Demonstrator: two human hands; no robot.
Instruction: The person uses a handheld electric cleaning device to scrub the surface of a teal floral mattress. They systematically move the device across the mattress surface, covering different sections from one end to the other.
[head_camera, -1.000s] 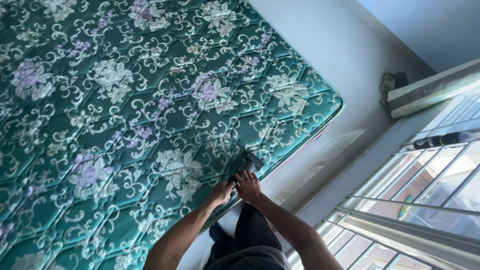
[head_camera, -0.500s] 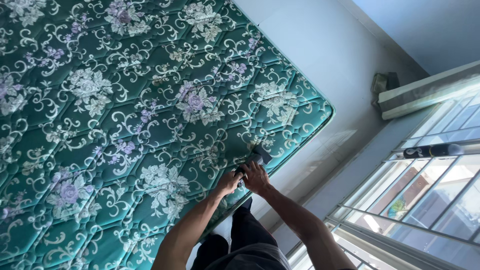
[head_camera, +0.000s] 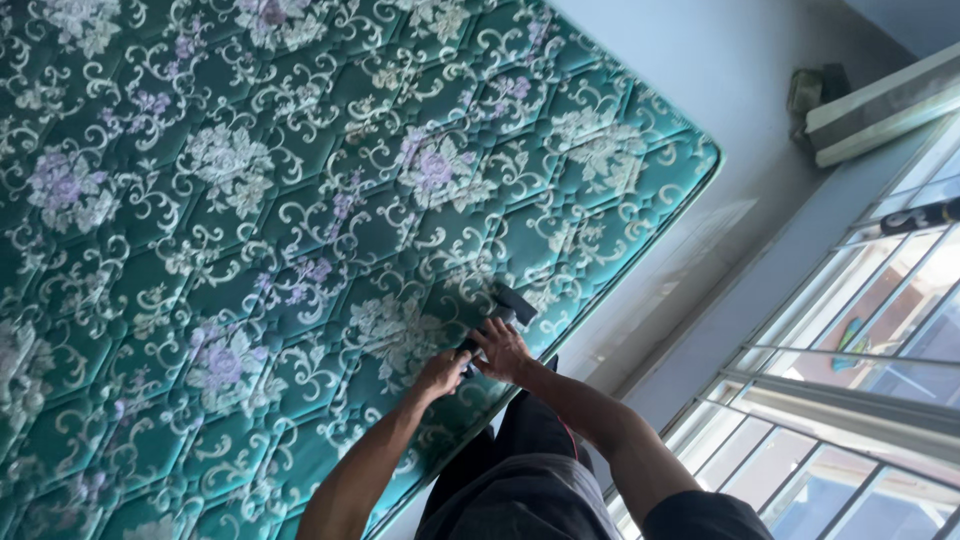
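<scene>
— Two hands working close together near the edge of the teal mattress (head_camera: 300, 200), almost touching?

— Yes. Left hand (head_camera: 441, 375) lying curled on the quilted top, right hand (head_camera: 503, 350) just beside it, fingers closing around the rear of a small dark handheld tool (head_camera: 508, 305).

— And sitting where, that tool?

— Pressing flat on the mattress, just ahead of the right hand's fingertips, near the side facing the pale floor (head_camera: 720, 200).

— Gripping anything, the left?

— Hard telling; possibly touching the tool's dark handle end, but hidden between the two hands.

— Showing around them?

— Dark trousers (head_camera: 530, 470) standing against the mattress side, window bars (head_camera: 860, 370) running along the right, a greyish bundle (head_camera: 808, 90) lying far off by the wall.
</scene>
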